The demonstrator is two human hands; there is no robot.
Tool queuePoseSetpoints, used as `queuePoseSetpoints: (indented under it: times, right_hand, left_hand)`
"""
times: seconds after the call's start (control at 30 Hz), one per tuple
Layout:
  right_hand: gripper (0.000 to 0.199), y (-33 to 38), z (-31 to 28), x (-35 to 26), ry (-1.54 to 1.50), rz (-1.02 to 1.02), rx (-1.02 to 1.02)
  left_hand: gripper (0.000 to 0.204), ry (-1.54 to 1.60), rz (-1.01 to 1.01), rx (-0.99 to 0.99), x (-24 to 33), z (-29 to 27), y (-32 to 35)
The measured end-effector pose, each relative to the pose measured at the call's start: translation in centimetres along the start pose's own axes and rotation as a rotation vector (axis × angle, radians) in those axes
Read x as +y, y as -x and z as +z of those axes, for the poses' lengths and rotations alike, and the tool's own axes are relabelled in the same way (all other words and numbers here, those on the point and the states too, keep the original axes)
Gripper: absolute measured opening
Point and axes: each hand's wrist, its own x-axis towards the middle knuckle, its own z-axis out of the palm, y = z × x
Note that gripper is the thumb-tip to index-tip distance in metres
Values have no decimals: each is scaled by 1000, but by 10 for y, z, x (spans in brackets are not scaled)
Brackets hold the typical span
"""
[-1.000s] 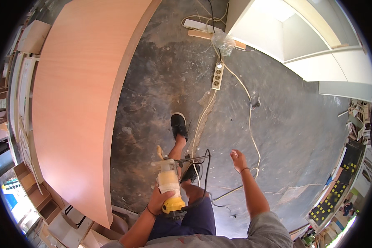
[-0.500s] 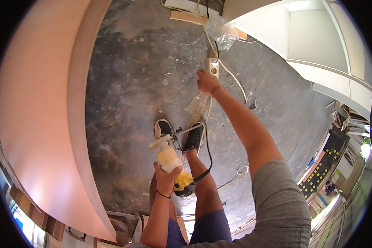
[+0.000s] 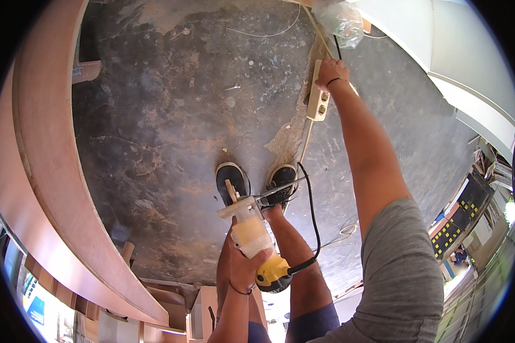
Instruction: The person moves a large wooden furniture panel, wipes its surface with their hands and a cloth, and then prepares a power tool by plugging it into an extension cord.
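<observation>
My left hand (image 3: pixel 247 262) is wrapped round the body of a yellow-and-black trim router (image 3: pixel 254 243). Tape covers its middle, and a pale base plate (image 3: pixel 238 207) with a metal rod is at its far end. It hangs in front of my legs, above my shoes. My right hand (image 3: pixel 333 73) reaches far forward and closes over the far end of a cream power strip (image 3: pixel 317 104). A black cord (image 3: pixel 337 48) comes out beyond those fingers; its plug is hidden under them. Two free sockets show on the strip's near part.
Curved by the lens, a large wood-faced panel (image 3: pixel 51 131) stands at the left. A white cabinet (image 3: pixel 463 43) is at the far right, with a clear plastic bag (image 3: pixel 344 26) beside it. The router's black cord (image 3: pixel 315 220) loops right of my legs. Scrap material (image 3: pixel 486 166) lies farther right.
My right hand has gone from hovering left of the power strip to closing over its far end. The strip now slants. My view has shifted, and the router is still in my left hand.
</observation>
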Motion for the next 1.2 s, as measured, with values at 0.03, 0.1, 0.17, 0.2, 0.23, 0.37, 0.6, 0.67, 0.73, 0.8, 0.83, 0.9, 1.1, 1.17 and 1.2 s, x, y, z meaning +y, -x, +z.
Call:
queuePoseSetpoints:
  times: [0.03, 0.1, 0.17, 0.2, 0.23, 0.37, 0.6, 0.67, 0.73, 0.8, 0.83, 0.9, 1.1, 1.17, 1.2]
  right_hand:
    - [61, -12, 0, 8, 3, 5, -2]
    - [53, -25, -3, 18, -78, -69, -143]
    - [45, -14, 6, 8, -25, -188, -91]
    - [38, -4, 9, -3, 24, -306, -26]
    - [31, 7, 12, -13, 73, -424, 40]
    - [29, 17, 30, -28, 226, -572, 144]
    - [29, -5, -13, 5, 235, -236, -166]
    - [33, -12, -8, 11, 230, -179, -204]
    - [34, -7, -1, 10, 220, -205, -115]
    - [35, -10, 7, 4, 197, -260, -10]
    - [35, -12, 10, 3, 202, -261, -8]
    - [38, -1, 6, -22, 203, -462, 98]
    - [44, 5, -17, -15, -124, -832, 168]
    - [47, -6, -1, 4, -291, -740, 187]
    - [52, -8, 0, 8, -309, -531, 103]
  left_hand:
    - [65, -17, 44, -28, 0, 3, -1]
    - [65, -34, 27, -24, -7, 0, -2]
    - [65, -49, 11, -15, -7, 0, -1]
    - [65, -35, -4, -23, -5, 2, -1]
    - [66, -22, -18, -31, -4, 5, 0]
    - [68, -57, 1, -73, -4, 4, -4]
    - [70, -109, 37, -44, -1, 10, -6]
    - [73, -131, 53, -84, -4, 9, -6]
    - [73, -136, 36, -65, -3, 9, -3]
    - [74, -135, 21, -52, -4, 11, -3]
    - [76, -138, 39, -55, -6, 12, -4]
    - [78, -143, 54, -45, -7, 11, -3]
    - [87, -181, 59, -56, -4, 12, -4]
    - [87, -185, 53, -80, -6, 12, -4]
    - [87, -184, 54, -75, -6, 12, -4]
